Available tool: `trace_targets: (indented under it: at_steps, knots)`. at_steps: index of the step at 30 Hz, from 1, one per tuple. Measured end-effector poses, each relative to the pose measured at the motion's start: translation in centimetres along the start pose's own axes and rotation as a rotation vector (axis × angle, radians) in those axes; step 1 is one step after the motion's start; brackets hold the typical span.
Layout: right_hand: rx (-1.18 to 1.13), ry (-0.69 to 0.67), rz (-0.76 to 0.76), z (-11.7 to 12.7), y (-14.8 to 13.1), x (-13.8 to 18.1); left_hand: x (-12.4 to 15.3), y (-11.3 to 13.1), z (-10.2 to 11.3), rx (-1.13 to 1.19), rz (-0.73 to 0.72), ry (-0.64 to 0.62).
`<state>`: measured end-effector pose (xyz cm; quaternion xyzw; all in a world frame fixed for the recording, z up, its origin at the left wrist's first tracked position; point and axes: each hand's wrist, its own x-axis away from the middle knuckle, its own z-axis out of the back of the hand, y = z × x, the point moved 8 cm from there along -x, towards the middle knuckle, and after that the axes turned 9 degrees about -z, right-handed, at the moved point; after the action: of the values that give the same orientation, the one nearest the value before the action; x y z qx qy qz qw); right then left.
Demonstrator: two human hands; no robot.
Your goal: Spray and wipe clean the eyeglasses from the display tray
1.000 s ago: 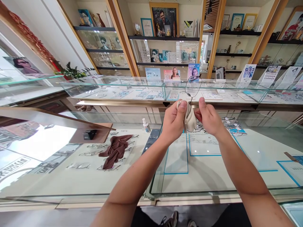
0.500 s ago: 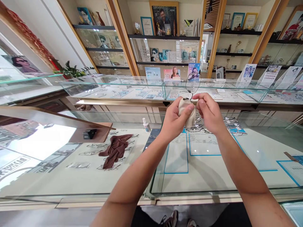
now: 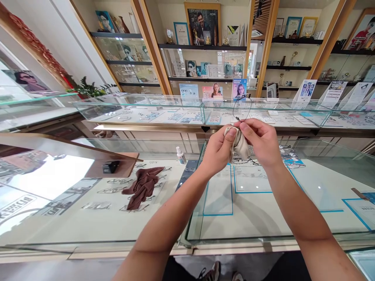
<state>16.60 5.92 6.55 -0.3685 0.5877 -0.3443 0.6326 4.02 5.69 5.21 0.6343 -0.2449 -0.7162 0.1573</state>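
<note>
A pair of thin dark-rimmed eyeglasses (image 3: 250, 102) is held up between my two hands, above the glass counter. One round lens rises clear of the fingers; the other end is hidden by cloth. My left hand (image 3: 219, 150) is closed, pinching a cream cleaning cloth (image 3: 241, 146) around the lower part of the frame. Close beside it, my right hand (image 3: 262, 140) is closed too, thumb and fingertips gripping the eyeglasses near the bridge. The cloth hangs down between both hands.
Below lies a glass display counter (image 3: 234, 236) with spectacle frames inside. On its left are a brown cloth (image 3: 143, 185), a white spray bottle (image 3: 181, 155) and a wooden-framed mirror (image 3: 114, 168). Another glass showcase (image 3: 146, 113) runs across behind.
My right hand has come in against the cloth and now grips the frame. The eyeglasses have tilted and shifted slightly right and down. The cloth is bunched differently.
</note>
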Motion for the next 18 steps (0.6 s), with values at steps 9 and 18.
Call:
trace_targets:
  at_steps: [9,18]
  knots:
    - [-0.148,0.014,-0.077,1.3,1.0,-0.8,0.1,-0.6,-0.8,0.118,0.121,-0.190]
    - [-0.054,0.068,-0.035,2.9,0.4,-1.1,0.0,-3.9,3.3,0.174,0.370,0.040]
